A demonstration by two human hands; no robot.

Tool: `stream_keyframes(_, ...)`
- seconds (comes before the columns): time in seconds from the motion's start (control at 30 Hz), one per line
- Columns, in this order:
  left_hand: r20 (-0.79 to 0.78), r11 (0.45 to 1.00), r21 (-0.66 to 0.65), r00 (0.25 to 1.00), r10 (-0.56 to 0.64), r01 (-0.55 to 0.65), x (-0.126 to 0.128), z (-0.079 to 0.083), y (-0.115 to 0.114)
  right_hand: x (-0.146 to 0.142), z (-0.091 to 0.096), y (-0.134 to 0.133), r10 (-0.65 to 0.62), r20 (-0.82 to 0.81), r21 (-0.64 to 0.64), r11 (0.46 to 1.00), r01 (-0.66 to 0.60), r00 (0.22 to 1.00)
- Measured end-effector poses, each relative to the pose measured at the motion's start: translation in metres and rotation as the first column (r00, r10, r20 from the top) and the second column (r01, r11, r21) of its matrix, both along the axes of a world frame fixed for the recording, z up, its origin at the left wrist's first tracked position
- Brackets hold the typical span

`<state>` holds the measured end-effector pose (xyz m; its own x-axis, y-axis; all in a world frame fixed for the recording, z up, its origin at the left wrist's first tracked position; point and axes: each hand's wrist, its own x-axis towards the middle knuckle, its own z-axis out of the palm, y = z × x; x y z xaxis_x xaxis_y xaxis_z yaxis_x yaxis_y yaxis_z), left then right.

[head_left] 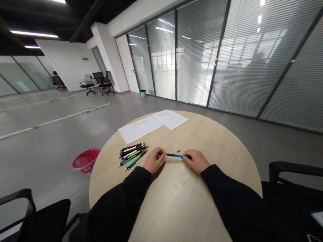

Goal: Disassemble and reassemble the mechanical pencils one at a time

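- Holding the blue-and-black pen crosswise near the middle of the table, the two hands grip it, one at each end.
- Left hand: fingers closed around the left end of the pen.
- Right hand: fingers closed around the right end, hiding that tip.
- Handling, as judged: the pen should be light and stiff, but thin. Its smooth barrel may slip, so the firmest hold is around the barrel, with the fingertips on opposite sides.
- Small dark piece: on the table at 12 o'clock, just beyond the pen. It is too small to identify.
- Bundle of pens: lying side by side at 9 o'clock, just beside the left hand.
- Two paper sheets: at 11 to 12 o'clock, near the far edge of the round wooden table.
- Red wastebasket: on the floor at 9 o'clock, by the table edge.
- Black chairs: at 8 o'clock, with another at 4 o'clock.
- Glass wall with blinds: from 12 to 3 o'clock.
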<state>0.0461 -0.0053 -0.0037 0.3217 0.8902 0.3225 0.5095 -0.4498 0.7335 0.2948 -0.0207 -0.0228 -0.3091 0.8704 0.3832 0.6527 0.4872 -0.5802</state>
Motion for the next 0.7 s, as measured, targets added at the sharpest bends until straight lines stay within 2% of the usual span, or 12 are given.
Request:
stream_keyframes(0.23, -0.026, 0.995, 0.074, 0.998, 0.062, -0.06, -0.0021, -0.0011, 0.0016, 0.0021, -0.0009, 0.0007, 0.002, -0.009, -0.005, 1.0, -0.002, 1.0)
stream_keyframes(0.33, -0.112, 0.989, 0.131, 0.99, 0.083, -0.068, -0.0045, -0.0012, 0.0028, 0.0035, -0.0024, 0.0015, -0.024, -0.023, -0.016, 1.0, 0.023, 0.999)
stream_keyframes(0.43, -0.251, 0.984, 0.178, 0.966, 0.066, -0.021, -0.0071, -0.0012, 0.0038, 0.0049, -0.0029, 0.0023, -0.065, -0.023, -0.024, 0.998, 0.065, 0.998)
stream_keyframes(0.57, -0.458, 0.971, 0.222, 0.889, 0.021, 0.092, -0.0085, 0.0016, 0.0028, 0.006, -0.0032, 0.0035, -0.123, 0.01, -0.037, 0.992, 0.124, 0.992)
stream_keyframes(0.7, -0.65, 0.956, 0.252, 0.758, 0.05, 0.153, -0.0053, 0.0078, -0.0007, 0.0063, -0.004, 0.004, -0.139, 0.026, -0.043, 0.989, 0.14, 0.99)
